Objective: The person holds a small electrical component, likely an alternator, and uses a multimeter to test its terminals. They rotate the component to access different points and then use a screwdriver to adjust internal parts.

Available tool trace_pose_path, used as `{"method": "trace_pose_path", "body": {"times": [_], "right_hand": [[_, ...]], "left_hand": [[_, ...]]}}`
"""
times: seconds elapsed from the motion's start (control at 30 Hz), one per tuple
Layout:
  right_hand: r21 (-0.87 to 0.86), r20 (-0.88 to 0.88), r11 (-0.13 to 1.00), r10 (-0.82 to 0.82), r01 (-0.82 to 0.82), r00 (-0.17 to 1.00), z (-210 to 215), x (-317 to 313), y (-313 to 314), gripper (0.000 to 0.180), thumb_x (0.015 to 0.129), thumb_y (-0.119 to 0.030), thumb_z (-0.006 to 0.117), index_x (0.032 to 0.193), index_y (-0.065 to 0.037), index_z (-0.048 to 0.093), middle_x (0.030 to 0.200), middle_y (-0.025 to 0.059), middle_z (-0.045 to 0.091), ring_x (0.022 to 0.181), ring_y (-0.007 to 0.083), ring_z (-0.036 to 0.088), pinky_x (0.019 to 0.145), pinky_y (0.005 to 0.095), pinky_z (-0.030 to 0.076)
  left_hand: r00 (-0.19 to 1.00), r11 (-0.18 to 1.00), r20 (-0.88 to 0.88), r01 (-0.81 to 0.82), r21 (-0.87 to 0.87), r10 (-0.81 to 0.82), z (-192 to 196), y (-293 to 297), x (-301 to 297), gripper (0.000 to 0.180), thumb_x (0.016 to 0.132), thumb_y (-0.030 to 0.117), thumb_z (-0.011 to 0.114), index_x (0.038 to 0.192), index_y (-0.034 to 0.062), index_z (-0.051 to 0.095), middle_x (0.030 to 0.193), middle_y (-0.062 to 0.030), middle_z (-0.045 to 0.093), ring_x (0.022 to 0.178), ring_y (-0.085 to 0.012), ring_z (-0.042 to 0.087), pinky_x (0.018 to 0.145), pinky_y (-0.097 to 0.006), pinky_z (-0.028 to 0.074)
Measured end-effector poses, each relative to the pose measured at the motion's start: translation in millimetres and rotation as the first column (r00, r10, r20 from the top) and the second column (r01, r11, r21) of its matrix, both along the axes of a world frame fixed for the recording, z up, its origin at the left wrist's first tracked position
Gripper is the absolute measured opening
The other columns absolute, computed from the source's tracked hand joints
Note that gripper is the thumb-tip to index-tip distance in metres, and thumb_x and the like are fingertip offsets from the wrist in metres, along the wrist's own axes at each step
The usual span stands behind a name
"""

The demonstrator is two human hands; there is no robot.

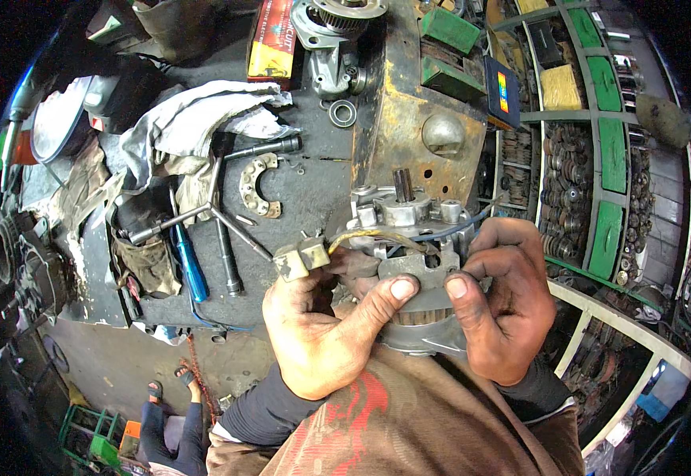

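An alternator (409,210) with a splined shaft rises upright in front of my chest, its metal body partly hidden by my hands. A flat grey metal part (421,274) with yellow and blue wires lies against its side. My left hand (325,329) closes on this part from the left, thumb pressed to its front. From the right, my right hand (508,301) does the same, with its fingers curled and its thumb tip on the edge. A dirty white connector (301,259) on the yellow wire sits by my left index finger. Both hands' fingertips behind the part are hidden.
Left on the dark bench lie a three-way wrench (212,208), a blue screwdriver (190,266), a curved metal plate (256,185) and a white rag (194,119). A bearing (342,113) lies below another metal housing (333,63). Parts shelves (569,190) line the right. A person's legs (172,436) show lower left.
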State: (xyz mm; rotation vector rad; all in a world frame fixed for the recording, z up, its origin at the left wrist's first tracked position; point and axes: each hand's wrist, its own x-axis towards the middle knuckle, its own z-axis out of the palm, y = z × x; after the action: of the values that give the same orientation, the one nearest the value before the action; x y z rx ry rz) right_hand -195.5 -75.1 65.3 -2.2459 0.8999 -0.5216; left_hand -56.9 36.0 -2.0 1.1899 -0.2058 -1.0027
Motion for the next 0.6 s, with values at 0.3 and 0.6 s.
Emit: {"method": "trace_pose_path", "body": {"times": [0.3,0.6], "right_hand": [[-0.016,0.037,1.0,-0.005,0.006,0.999,-1,0,4,0.016,0.089,-0.011,0.078,0.09,-0.001,0.065,0.098,0.0133,0.059,0.089,0.023,0.058,0.078,0.0339,0.047],[-0.035,0.019,0.999,0.007,-0.006,1.0,1,0,3,0.015,0.091,-0.012,0.077,0.09,-0.002,0.065,0.097,0.0135,0.06,0.091,0.0246,0.058,0.082,0.0367,0.048]], "left_hand": [[0.994,0.996,-0.066,-0.088,-0.027,0.086,0,2,-6,0.035,0.08,0.002,0.09,0.108,-0.006,0.069,0.095,-0.0079,0.073,0.091,-0.0143,0.068,0.083,-0.029,0.055],[0.995,0.998,0.07,-0.067,-0.015,0.068,0,5,-9,0.029,0.081,0.004,0.09,0.101,-0.0046,0.07,0.091,-0.0084,0.073,0.084,-0.0134,0.068,0.076,-0.028,0.055]]}}
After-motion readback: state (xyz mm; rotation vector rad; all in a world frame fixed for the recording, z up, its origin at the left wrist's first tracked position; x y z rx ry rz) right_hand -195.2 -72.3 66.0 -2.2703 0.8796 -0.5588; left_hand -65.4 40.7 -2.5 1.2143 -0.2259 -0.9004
